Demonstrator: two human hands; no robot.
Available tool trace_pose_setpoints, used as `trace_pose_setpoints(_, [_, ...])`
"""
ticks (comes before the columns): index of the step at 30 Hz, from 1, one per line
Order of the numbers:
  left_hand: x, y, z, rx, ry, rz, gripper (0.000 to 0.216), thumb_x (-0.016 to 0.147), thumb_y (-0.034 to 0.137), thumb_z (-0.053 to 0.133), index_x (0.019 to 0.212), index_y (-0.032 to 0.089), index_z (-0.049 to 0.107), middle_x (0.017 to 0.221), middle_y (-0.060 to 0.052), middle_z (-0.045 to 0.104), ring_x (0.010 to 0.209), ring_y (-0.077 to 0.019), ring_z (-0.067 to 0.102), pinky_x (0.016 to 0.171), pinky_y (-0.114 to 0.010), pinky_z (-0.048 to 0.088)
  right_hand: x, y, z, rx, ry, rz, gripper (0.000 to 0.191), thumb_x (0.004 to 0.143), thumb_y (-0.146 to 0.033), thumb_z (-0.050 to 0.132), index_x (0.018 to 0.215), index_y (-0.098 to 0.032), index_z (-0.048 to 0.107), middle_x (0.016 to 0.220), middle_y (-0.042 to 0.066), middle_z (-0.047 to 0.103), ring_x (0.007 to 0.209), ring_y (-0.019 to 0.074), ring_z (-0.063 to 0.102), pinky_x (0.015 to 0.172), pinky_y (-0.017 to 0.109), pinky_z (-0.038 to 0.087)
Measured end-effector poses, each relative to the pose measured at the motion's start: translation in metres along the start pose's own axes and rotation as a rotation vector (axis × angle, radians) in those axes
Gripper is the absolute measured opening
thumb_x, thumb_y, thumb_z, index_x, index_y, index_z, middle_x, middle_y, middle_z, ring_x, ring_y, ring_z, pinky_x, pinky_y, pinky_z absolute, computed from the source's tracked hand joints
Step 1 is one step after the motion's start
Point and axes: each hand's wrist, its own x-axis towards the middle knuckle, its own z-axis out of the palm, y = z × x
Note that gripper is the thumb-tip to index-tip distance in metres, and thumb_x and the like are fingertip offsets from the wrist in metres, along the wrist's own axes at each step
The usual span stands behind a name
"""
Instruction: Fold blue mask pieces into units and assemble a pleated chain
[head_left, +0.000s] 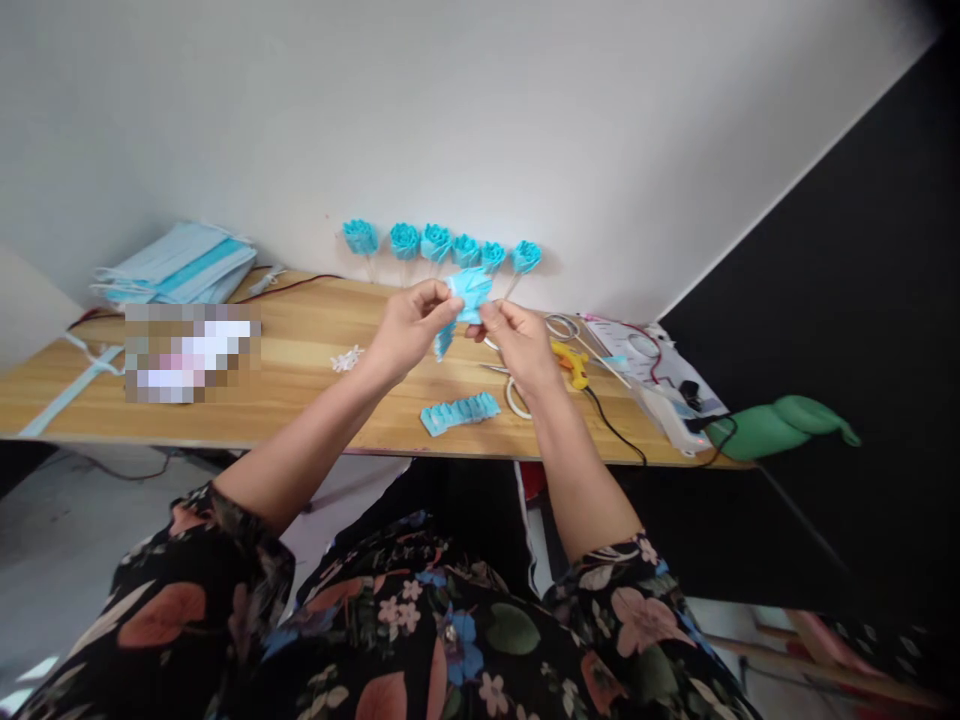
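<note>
Between my two hands, raised above the table, is a piece of pleated blue face-mask fabric (472, 289), with a folded strip hanging below it. My left hand (420, 318) pinches its left edge between thumb and fingers. On the other side my right hand (516, 335) grips the lower right edge. Below them a second pleated blue strip (460, 412) lies on the wooden table (300, 390). Scissors with white handles (517, 398) rest partly hidden behind my right wrist, beside a yellow glue gun (571, 364).
Several blue fabric flowers (405, 241) on thin sticks lean against the wall. A stack of blue face masks (180, 265) sits at the back left. White scraps (346, 358) lie left of my hands. A power strip (679, 415) with cables and a green object (780, 428) are at right.
</note>
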Motion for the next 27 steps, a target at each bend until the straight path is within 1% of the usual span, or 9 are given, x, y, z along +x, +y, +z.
trace_pose_setpoints(3, [0.002,-0.002,0.003,0.004,-0.050,0.033,0.039,0.082,0.048,0.081,0.072,0.018,0.058,0.071,0.002,0.054,0.067,-0.0112,0.050,0.065,-0.026,0.042,-0.002,0.004,-0.003,0.022,-0.013,-0.021,0.055,0.090,-0.075,0.056,0.082,-0.022,0.071,0.082,0.003,0.075,0.079,0.0167,0.068,0.083,0.033,0.055])
trace_pose_setpoints(7, [0.006,-0.005,0.007,0.073,-0.085,0.129,0.026,0.090,0.030,0.071,0.071,0.017,0.058,0.074,0.000,0.055,0.074,-0.0125,0.053,0.072,-0.027,0.045,-0.002,0.005,-0.005,0.134,-0.033,0.003,0.061,0.090,-0.080,0.049,0.088,-0.024,0.073,0.086,0.005,0.075,0.090,0.0197,0.072,0.087,0.036,0.057])
trace_pose_setpoints(9, [0.009,-0.006,0.009,0.116,-0.060,0.169,0.023,0.091,0.023,0.067,0.071,0.018,0.056,0.076,0.000,0.054,0.078,-0.0132,0.054,0.075,-0.027,0.045,-0.002,0.004,-0.006,0.164,-0.070,0.043,0.069,0.089,-0.085,0.042,0.093,-0.024,0.073,0.089,0.006,0.075,0.094,0.0212,0.072,0.088,0.037,0.058])
trace_pose_setpoints(12, [0.012,-0.007,0.008,0.171,0.012,0.183,0.022,0.092,0.019,0.065,0.072,0.018,0.055,0.077,0.000,0.054,0.081,-0.0136,0.054,0.077,-0.027,0.044,-0.001,0.002,-0.012,0.194,-0.099,0.095,0.082,0.085,-0.092,0.031,0.098,-0.024,0.074,0.090,0.008,0.075,0.096,0.0225,0.072,0.089,0.039,0.060])
trace_pose_setpoints(14, [0.013,-0.008,0.006,0.207,0.027,0.178,0.022,0.091,0.019,0.066,0.072,0.018,0.055,0.077,0.000,0.055,0.080,-0.0138,0.053,0.077,-0.028,0.043,0.001,0.003,-0.017,0.206,-0.055,0.106,0.078,0.085,-0.090,0.038,0.099,-0.023,0.075,0.091,0.008,0.075,0.094,0.0215,0.072,0.088,0.037,0.060])
trace_pose_setpoints(17, [0.013,-0.008,0.002,0.260,-0.013,0.173,0.022,0.089,0.018,0.068,0.069,0.018,0.056,0.077,0.000,0.056,0.079,-0.0147,0.053,0.078,-0.030,0.042,0.006,0.006,-0.023,0.169,0.069,0.109,0.052,0.082,-0.073,0.067,0.099,-0.025,0.076,0.091,0.004,0.073,0.088,0.0179,0.071,0.084,0.034,0.060])
trace_pose_setpoints(19, [0.012,-0.006,0.000,0.280,-0.035,0.172,0.023,0.087,0.018,0.068,0.068,0.019,0.056,0.077,-0.001,0.058,0.080,-0.0157,0.055,0.082,-0.031,0.043,0.009,0.006,-0.024,0.126,0.109,0.115,0.042,0.078,-0.063,0.076,0.096,-0.025,0.077,0.089,0.002,0.072,0.082,0.0162,0.068,0.082,0.033,0.058])
trace_pose_setpoints(23, [0.013,-0.005,-0.002,0.309,-0.041,0.166,0.022,0.086,0.018,0.069,0.068,0.020,0.057,0.077,-0.001,0.060,0.082,-0.0174,0.057,0.086,-0.034,0.044,0.015,0.002,-0.024,0.066,0.108,0.126,0.038,0.074,-0.060,0.080,0.087,-0.024,0.077,0.080,0.000,0.070,0.074,0.0152,0.064,0.079,0.033,0.056])
trace_pose_setpoints(27, [0.018,-0.008,-0.006,0.349,-0.031,0.182,0.020,0.086,0.024,0.069,0.069,0.020,0.059,0.080,-0.003,0.062,0.083,-0.0187,0.058,0.086,-0.034,0.044,0.018,0.000,-0.026,0.077,0.099,0.146,0.038,0.075,-0.059,0.078,0.088,-0.023,0.078,0.080,0.001,0.072,0.074,0.0144,0.064,0.078,0.031,0.054])
